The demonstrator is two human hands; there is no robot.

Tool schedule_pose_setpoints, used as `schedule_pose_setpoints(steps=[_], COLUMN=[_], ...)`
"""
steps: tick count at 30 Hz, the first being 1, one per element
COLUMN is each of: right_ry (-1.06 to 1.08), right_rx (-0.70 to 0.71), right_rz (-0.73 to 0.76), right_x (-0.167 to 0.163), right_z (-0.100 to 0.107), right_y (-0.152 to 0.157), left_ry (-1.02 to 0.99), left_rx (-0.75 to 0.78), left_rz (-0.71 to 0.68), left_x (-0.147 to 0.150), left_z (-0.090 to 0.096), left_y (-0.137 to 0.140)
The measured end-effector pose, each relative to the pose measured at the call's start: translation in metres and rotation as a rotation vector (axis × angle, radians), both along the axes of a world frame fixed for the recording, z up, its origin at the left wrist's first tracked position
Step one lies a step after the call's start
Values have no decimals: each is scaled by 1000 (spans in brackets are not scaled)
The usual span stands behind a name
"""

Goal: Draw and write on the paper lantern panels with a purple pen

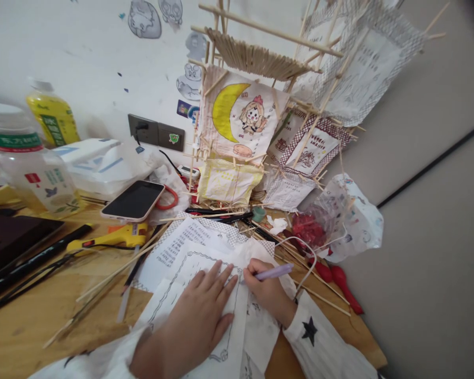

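My left hand point(199, 310) lies flat with fingers stretched over a white sheet of paper point(169, 300) that has a hand-drawn wavy border. A light purple pen point(274, 271) is gripped in my right hand point(265, 289), at the sheet's upper right edge; the pen's tip is hidden by the fingers. Beneath and behind this sheet lie other papers, among them a handwritten page point(181, 242) with a cross-hatched edge. More drawn paper point(260, 331) shows under my right wrist.
Behind the papers rises a stick frame point(260, 58) hung with drawn panels. To the left are a phone point(133, 200), a yellow glue gun point(114, 237), bottles point(53, 118) and a dark tablet-like slab point(19, 239). Loose sticks point(98, 279) and red balloons point(343, 287) lie about.
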State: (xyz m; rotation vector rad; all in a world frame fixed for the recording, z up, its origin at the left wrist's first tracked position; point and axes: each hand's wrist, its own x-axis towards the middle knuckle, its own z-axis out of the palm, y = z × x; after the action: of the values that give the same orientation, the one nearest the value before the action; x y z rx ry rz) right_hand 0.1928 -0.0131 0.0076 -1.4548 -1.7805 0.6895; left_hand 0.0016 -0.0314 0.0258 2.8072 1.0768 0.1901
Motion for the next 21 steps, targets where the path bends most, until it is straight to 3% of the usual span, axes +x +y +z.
schedule_pose_setpoints(steps=[15, 21], right_ry=[65, -46], right_rx=[-17, 55], right_rz=[13, 61], right_x=[-1, -1], right_z=[3, 4], right_y=[-1, -2], left_ry=[14, -9], left_rx=[29, 25], left_rz=[7, 0], left_x=[0, 0], left_z=[1, 0], left_y=[0, 0])
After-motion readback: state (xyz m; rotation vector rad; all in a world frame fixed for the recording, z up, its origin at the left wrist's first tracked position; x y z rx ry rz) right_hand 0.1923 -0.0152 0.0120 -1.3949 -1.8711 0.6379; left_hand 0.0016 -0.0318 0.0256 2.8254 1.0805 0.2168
